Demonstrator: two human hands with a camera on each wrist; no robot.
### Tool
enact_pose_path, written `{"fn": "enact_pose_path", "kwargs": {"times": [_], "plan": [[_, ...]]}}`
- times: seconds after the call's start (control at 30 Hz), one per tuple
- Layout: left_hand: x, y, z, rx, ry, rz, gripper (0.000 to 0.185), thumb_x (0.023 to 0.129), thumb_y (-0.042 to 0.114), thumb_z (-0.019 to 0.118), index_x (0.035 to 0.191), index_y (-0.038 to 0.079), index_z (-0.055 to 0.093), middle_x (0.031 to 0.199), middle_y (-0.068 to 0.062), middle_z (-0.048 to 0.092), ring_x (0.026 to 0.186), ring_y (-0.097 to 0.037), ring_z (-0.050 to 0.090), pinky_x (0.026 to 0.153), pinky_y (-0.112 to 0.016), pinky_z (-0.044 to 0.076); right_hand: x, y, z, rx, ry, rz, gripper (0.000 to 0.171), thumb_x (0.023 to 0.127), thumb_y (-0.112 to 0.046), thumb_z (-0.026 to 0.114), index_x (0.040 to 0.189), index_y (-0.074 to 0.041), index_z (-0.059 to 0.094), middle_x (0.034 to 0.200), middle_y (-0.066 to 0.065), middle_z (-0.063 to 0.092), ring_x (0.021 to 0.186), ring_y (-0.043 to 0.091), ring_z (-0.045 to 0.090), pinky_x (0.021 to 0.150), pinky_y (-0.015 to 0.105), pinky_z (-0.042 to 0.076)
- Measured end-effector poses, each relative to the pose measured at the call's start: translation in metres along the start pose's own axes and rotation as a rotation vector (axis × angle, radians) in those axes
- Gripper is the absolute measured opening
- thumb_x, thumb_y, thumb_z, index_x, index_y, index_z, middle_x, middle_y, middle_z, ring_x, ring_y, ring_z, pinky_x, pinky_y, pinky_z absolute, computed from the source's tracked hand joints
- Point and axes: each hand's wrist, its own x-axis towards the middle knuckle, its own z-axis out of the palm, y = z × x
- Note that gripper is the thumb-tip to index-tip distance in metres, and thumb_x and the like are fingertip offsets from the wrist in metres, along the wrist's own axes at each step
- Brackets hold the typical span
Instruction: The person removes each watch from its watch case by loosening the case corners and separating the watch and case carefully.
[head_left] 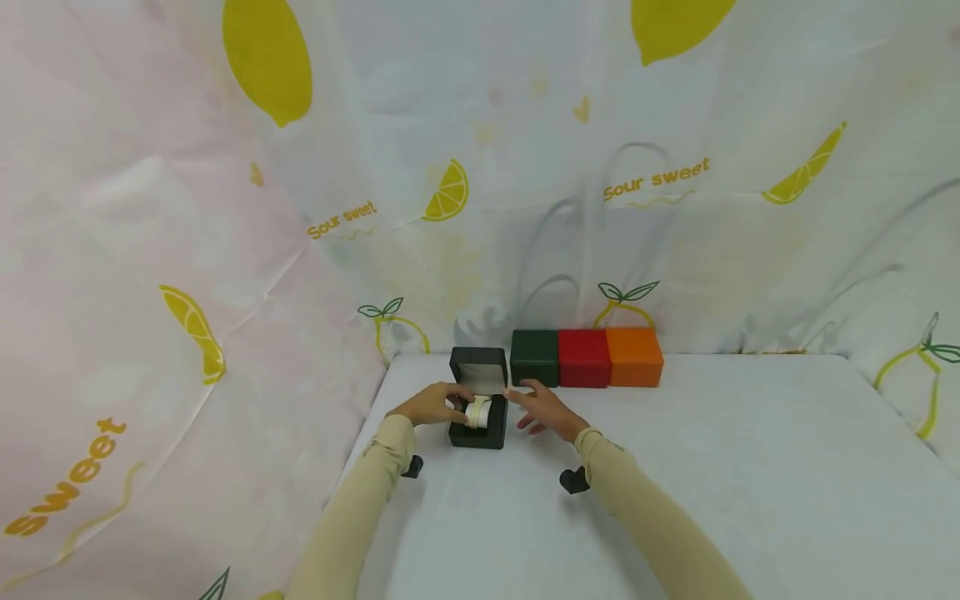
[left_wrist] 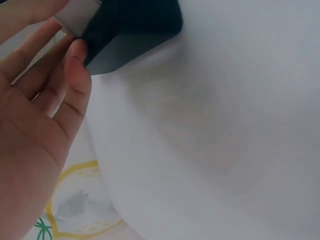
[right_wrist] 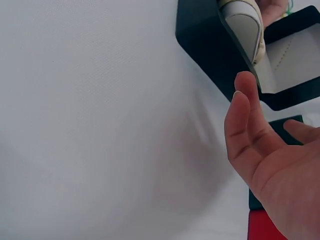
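A black hinged box [head_left: 478, 440] stands on the table with its lid raised and its pale lining [head_left: 483, 377] showing. Inside it sits a white cushion [right_wrist: 242, 19] with a cream strap [right_wrist: 259, 50] round it. At the box's left side, my left hand [head_left: 431, 406] holds the strapped cushion between thumb and fingers. In the left wrist view its thumb [left_wrist: 77, 95] overlaps the box edge. Across from it, my right hand [head_left: 549, 410] has its fingers extended, the fingertips [right_wrist: 245, 82] right at the box's right edge, holding nothing.
Behind and right of the black box, a dark green box [head_left: 535, 358], a red box [head_left: 584, 358] and an orange box [head_left: 634, 357] stand side by side. A lemon-print sheet [head_left: 480, 267] hangs behind the white table [head_left: 720, 467].
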Motion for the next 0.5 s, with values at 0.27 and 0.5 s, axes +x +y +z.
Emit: {"fn": "enact_pose_path", "kwargs": {"times": [0.27, 0.5], "plan": [[0.006, 0.016, 0.002, 0.028, -0.083, -0.087, 0.071, 0.069, 0.001, 0.085, 0.132, 0.005, 0.052, 0.105, -0.009, 0.062, 0.076, -0.016, 0.058, 0.064, -0.029, 0.048, 0.000, 0.006, 0.001, 0.021, 0.005, 0.009, 0.094, 0.085, -0.064, 0.062, 0.152, -0.009, 0.027, 0.136, 0.019, 0.051, 0.081, 0.026, 0.068, 0.075, 0.040, 0.057], [0.006, 0.019, 0.004, 0.123, -0.095, -0.068, 0.081, 0.066, 0.002, 0.088, 0.138, 0.007, 0.053, 0.098, -0.009, 0.058, 0.077, -0.016, 0.056, 0.063, -0.029, 0.050, 0.000, 0.010, 0.002, 0.021, 0.008, 0.011, 0.095, 0.084, -0.066, 0.061, 0.152, -0.009, 0.026, 0.137, 0.020, 0.050, 0.080, 0.026, 0.068, 0.073, 0.039, 0.057]]}}
